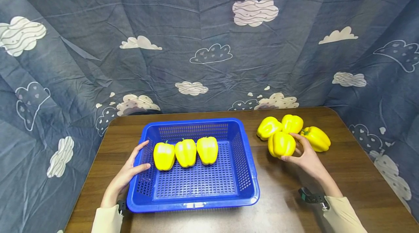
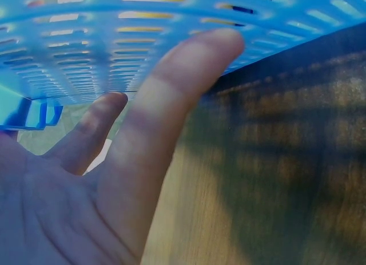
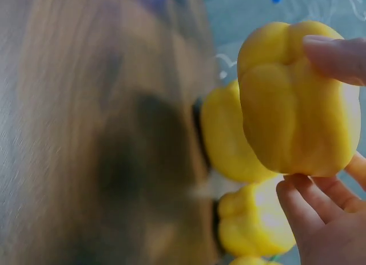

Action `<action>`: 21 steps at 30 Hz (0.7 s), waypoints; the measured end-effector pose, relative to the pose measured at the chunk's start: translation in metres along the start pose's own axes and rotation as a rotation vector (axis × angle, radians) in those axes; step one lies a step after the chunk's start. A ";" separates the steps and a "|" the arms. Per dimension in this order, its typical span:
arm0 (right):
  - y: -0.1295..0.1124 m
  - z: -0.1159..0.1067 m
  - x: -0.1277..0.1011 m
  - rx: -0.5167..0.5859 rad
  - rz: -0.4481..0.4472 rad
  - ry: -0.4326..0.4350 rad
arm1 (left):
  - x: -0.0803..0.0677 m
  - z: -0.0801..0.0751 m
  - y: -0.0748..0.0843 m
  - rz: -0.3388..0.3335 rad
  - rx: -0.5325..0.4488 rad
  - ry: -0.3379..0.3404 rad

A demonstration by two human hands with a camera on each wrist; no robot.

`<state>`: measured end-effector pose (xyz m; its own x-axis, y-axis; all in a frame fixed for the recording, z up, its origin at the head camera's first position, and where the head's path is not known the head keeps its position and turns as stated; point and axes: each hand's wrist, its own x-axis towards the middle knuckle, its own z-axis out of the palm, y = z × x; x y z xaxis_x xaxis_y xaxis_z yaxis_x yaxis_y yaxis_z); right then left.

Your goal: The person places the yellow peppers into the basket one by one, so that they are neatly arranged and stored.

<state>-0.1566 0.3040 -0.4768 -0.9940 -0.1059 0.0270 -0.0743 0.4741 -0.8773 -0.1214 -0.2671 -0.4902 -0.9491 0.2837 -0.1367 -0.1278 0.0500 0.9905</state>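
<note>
1. Three yellow peppers (image 1: 185, 152) already sit in a neat row across the back half of the blue basket (image 1: 199, 184), and a fourth one is in hand out on the right.
2. Over there the right hand (image 1: 306, 158) wraps its grip around the front pepper (image 1: 281, 144) of the loose cluster, thumb on one flank and fingers (image 3: 311, 202) curled under the other; the right wrist view shows it held snugly, though whether it has left the desk (image 1: 288, 204) I cannot tell.
3. On the other side the left hand (image 1: 129, 173) has an open grip, fingers straight against the basket's left wall and thumb hooked over the rim, steadying it and holding nothing.
4. My read: this is the pick-up stage for pepper number four. The next move looks like a lift and a carry leftward over the basket's right rim, then a set-down in the free mesh floor in front of the row or beside it.
5. Three more peppers (image 1: 296, 127) lie touching one another just behind the gripped one, so pulling it out could nudge them and set one rolling.
6. Behind everything hangs a blue cloth (image 1: 209, 44) printed with clouds; nothing lies between the cluster and the basket except its raised wall.
</note>
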 end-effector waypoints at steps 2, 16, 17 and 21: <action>-0.006 0.001 0.000 0.020 -0.016 0.005 | 0.000 0.000 0.000 -0.004 -0.004 0.006; -0.056 0.020 -0.001 0.060 -0.189 0.026 | 0.000 0.000 0.000 -0.007 -0.007 0.025; -0.060 0.022 -0.001 0.060 -0.199 0.017 | 0.000 0.000 -0.001 -0.006 -0.007 0.023; -0.076 0.030 0.000 0.067 -0.246 -0.013 | 0.000 0.000 -0.001 -0.004 -0.008 0.021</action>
<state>-0.1482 0.2420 -0.4247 -0.9455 -0.2225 0.2378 -0.3079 0.3734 -0.8751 -0.1210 -0.2669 -0.4912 -0.9546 0.2628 -0.1402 -0.1335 0.0433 0.9901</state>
